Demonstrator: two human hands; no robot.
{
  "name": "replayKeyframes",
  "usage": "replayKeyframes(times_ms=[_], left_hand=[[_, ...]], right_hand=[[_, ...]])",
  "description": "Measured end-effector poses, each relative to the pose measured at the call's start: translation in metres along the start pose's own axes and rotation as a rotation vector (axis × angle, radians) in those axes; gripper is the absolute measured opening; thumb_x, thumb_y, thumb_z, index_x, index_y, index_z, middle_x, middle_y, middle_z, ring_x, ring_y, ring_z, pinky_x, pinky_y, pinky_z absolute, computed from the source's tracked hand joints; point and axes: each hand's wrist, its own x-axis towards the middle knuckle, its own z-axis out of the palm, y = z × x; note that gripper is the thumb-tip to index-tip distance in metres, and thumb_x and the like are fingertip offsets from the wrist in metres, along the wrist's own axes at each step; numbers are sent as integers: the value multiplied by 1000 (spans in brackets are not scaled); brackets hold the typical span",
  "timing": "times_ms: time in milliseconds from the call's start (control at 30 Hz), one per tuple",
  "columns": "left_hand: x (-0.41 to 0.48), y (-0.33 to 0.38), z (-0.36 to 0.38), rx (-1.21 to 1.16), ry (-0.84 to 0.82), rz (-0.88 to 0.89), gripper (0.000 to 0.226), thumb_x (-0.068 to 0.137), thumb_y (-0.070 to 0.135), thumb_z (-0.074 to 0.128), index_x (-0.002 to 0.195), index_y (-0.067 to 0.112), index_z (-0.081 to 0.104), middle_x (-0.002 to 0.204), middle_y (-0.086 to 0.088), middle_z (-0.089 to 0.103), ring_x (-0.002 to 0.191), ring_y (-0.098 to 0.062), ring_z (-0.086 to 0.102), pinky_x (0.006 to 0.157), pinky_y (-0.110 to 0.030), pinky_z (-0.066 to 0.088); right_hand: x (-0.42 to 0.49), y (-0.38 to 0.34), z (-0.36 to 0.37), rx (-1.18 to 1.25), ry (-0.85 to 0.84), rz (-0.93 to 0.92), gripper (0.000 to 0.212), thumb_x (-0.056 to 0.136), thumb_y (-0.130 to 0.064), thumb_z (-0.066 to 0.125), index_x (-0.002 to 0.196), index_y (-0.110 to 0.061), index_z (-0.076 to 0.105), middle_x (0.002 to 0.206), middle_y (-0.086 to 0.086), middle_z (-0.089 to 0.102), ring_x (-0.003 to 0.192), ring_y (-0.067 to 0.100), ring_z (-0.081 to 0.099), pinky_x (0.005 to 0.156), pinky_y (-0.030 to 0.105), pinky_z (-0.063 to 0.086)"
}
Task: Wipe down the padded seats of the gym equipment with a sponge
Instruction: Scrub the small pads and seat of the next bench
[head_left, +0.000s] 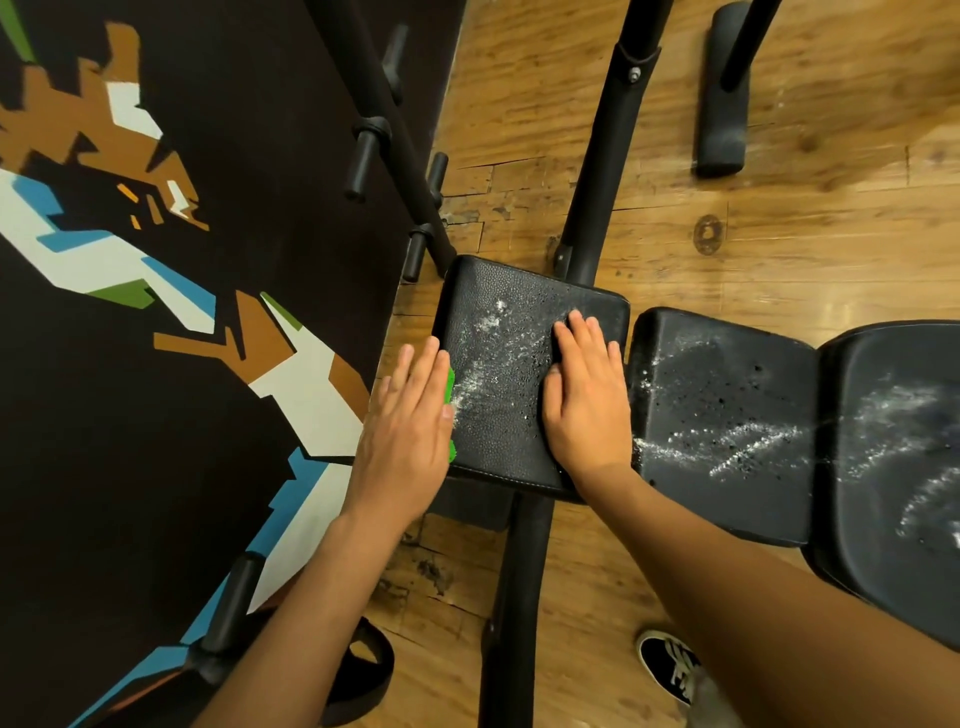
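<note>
A black padded bench seat (498, 431) lies below me, streaked with white foam and droplets. My left hand (408, 431) presses flat on a green sponge (450, 387) at the seat's left edge; only slivers of the sponge show beside my fingers. My right hand (584, 395) rests flat on the seat's right side, fingers together, holding nothing. To the right sit the middle pad (727, 415) and a further pad (893, 452), both marked with white foam trails.
Black steel frame tubes (602, 156) and pegs (363, 156) rise around the bench. A dark mat with coloured shapes (156, 312) covers the floor on the left. Worn wooden floor (779, 234) lies to the right. My shoe (670, 665) stands by the bench.
</note>
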Motion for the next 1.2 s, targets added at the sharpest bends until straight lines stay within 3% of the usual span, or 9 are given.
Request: replayKeyframes(times_ms=[500,867,1200], left_hand=[[122,14,-19,76,-1,103,53,109,25,32,160,17,22,169,5,10,156,-16,-4,126,-42,3],[80,14,-10,73,47,94,54,108,25,31,160,15,21,169,3,10,156,-19,-2,124,-42,7],[150,28,-14,148,45,65,54,108,24,32,159,10,21,170,-2,11,156,-26,0,126,-50,12]], right_hand=[[0,-1,0,-23,7,-8,56,101,-29,30,153,-11,43,164,6,33,155,22,19,128,41,10],[0,-1,0,-25,2,-1,56,101,-29,30,153,-12,43,165,4,32,156,21,19,128,42,10],[1,2,1,-23,17,-7,55,101,-27,31,152,-12,44,164,5,34,155,22,19,128,41,10]])
